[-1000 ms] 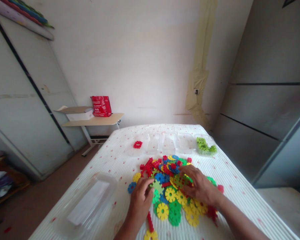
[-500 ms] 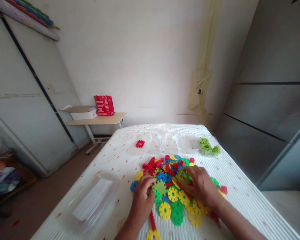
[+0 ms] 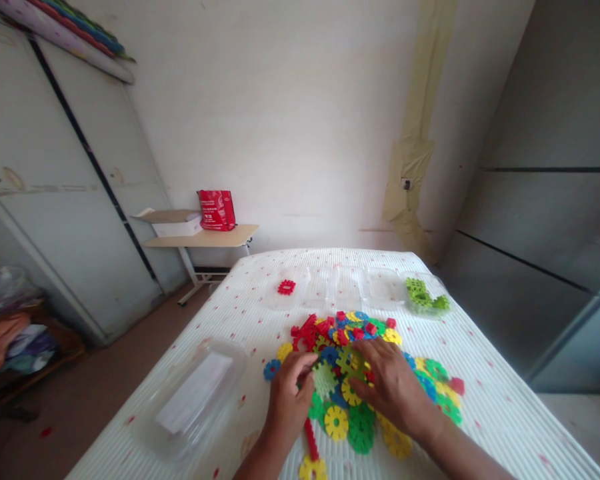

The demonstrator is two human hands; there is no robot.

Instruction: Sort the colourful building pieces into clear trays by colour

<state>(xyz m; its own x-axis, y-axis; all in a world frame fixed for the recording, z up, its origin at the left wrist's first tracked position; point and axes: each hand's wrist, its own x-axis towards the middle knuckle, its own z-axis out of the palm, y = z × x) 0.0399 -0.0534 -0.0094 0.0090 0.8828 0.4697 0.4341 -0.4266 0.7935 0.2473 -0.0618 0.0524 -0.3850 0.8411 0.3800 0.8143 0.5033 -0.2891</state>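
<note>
Head view: I have the right hand (image 3: 397,383) gripping a green frame (image 3: 349,361) over the middle of the pile (image 3: 339,398), its fingers and thumb closed on the frame's right side. My left hand (image 3: 291,393) is half curled at the left of the pile, thumb and forefinger up against the edge of a pale green plate (image 3: 325,380); over this feed I can't tell whether they pinch it. The frame is just right of the plate.

Around both hands the pile spreads out, mostly yellow, green and blue discs, with red pieces bunched in its far left part. On its near side a red strip (image 3: 311,440) points toward me and meets a yellow disc (image 3: 313,469). A red cube (image 3: 457,385) sits at the pile's right edge.

Just beyond the pile I make out a clear tray (image 3: 347,287): a red ring (image 3: 287,287) in its left end compartment, green pieces (image 3: 427,297) in its right end one. Left of the pile, apart from it, is a clear tub (image 3: 240,360) with a white sheet (image 3: 195,392); inside or under, I can't say. Pile, tray and tub rest on a white cloth (image 3: 490,400). Far beyond the pile, to the left, a red bag (image 3: 217,211) stands next to a white box (image 3: 179,227).
</note>
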